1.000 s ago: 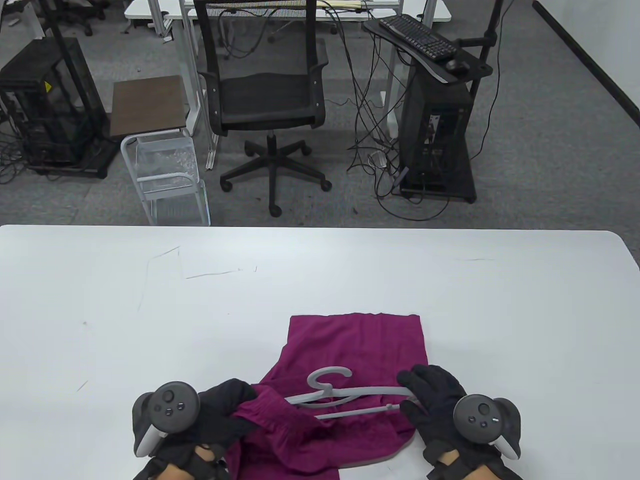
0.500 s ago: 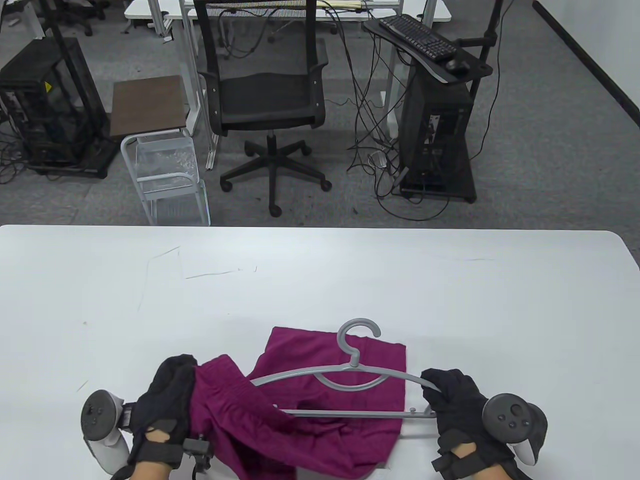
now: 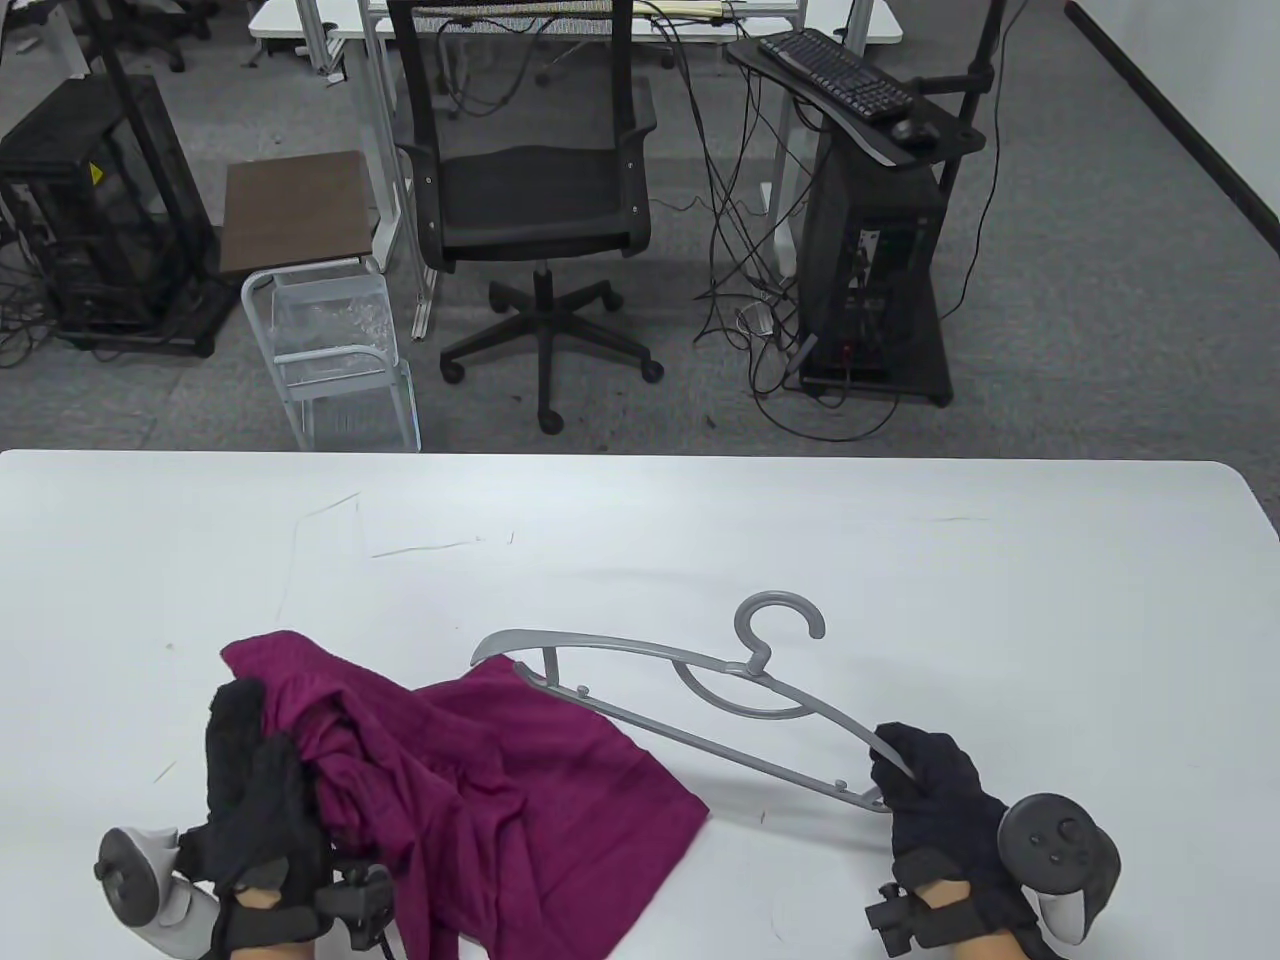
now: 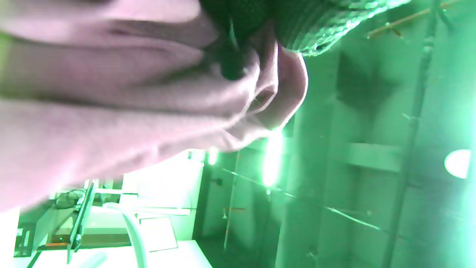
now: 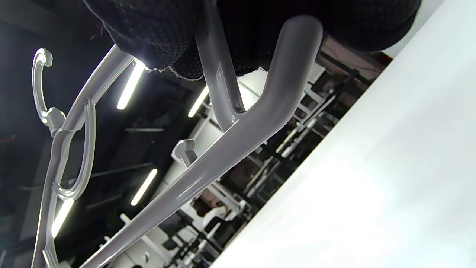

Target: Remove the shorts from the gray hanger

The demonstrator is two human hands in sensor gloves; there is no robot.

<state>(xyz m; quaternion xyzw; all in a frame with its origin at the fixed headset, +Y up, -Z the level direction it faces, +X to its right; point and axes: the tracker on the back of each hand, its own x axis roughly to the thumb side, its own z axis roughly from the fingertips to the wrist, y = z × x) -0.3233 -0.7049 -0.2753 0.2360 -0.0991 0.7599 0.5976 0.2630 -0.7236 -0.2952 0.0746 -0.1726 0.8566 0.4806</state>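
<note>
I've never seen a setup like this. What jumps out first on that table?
The magenta shorts lie bunched at the table's near left, gripped by the left hand in its black glove. To their right, the bare gray hanger slants across the white top, its end held by the right hand.

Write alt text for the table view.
On a white table, the left hand grips bunched magenta shorts, now clear of the gray hanger, which the right hand holds by one end.

An office: swivel chair (image 3: pixel 535 190), keyboard (image 3: pixel 835 75), computer tower (image 3: pixel 870 280), gray carpet (image 3: pixel 1080 300).
</note>
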